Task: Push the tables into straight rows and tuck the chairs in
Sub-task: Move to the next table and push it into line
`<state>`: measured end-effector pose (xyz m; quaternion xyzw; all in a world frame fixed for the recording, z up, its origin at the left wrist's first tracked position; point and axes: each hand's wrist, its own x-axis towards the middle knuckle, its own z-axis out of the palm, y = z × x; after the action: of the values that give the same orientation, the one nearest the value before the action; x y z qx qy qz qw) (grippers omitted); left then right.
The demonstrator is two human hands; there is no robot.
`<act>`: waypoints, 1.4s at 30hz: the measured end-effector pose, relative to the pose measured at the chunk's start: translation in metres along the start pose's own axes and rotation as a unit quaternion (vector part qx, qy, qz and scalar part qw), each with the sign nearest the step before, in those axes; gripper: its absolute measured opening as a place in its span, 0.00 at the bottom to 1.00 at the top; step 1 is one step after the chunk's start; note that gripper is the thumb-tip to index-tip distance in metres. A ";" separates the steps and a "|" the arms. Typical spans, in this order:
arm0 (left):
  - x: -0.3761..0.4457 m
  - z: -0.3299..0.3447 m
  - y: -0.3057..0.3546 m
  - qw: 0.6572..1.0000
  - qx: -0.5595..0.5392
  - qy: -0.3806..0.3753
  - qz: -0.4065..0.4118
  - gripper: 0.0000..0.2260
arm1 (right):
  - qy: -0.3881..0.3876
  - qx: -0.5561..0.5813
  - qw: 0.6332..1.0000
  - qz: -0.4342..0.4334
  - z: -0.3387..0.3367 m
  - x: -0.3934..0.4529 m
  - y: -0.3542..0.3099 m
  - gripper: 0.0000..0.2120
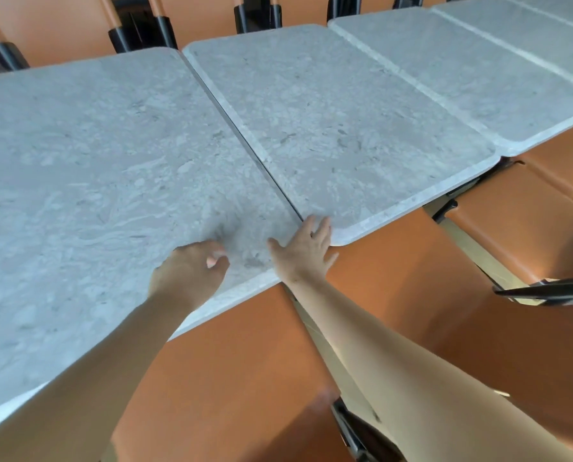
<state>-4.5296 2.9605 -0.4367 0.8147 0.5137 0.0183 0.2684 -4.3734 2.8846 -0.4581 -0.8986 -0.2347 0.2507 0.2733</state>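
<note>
I see the left hand (pixel 191 271) at 6 o'clock, fingers curled, holding nothing, knuckles on the near table (pixel 88 181). Right hand (pixel 306 251) just at its 3 o'clock, fingers straight, flat on that table's corner at the seam. Second table (pixel 338 128) at 1 o'clock, edges touching, near edge set back. Orange chairs (pixel 231 378) tucked at 5 o'clock, more at 12.
</note>
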 end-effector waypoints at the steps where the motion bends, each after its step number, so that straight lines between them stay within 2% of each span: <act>1: -0.010 -0.007 0.001 0.998 -0.064 0.008 -0.015 0.08 | -0.024 0.001 0.999 -0.039 -0.008 -0.010 -0.014 0.43; 4: -0.043 -0.032 0.007 0.975 -0.210 0.064 -0.033 0.04 | -0.071 0.051 0.986 -0.141 -0.035 -0.049 -0.053 0.37; 8: -0.099 -0.068 0.016 0.927 -0.364 0.091 -0.026 0.04 | -0.124 0.111 0.968 -0.186 -0.077 -0.101 -0.084 0.27; 12: -0.164 -0.107 0.019 0.883 -0.446 0.146 -0.019 0.04 | -0.132 0.162 0.953 -0.220 -0.102 -0.150 -0.098 0.21; 15: -0.216 -0.139 0.015 0.857 -0.478 0.192 -0.034 0.08 | -0.169 0.181 0.938 -0.241 -0.114 -0.192 -0.106 0.16; 21: -0.326 -0.204 -0.032 0.818 -0.478 0.313 -0.073 0.08 | -0.264 0.177 0.892 -0.321 -0.112 -0.287 -0.141 0.12; 25: -0.399 -0.226 -0.065 0.803 -0.463 0.364 -0.089 0.09 | -0.304 0.179 0.860 -0.369 -0.099 -0.358 -0.161 0.11; 30: -0.497 -0.234 -0.100 0.791 -0.448 0.404 -0.102 0.09 | -0.350 0.170 0.829 -0.401 -0.083 -0.449 -0.159 0.09; 42: -0.722 -0.234 -0.183 0.783 -0.392 0.460 -0.149 0.11 | -0.384 0.185 0.788 -0.444 -0.028 -0.650 -0.132 0.08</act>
<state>-5.0931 2.5069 -0.1418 0.4474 0.6396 0.5503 0.2964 -4.8914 2.6084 -0.1482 -0.4574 -0.6423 0.4648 0.4028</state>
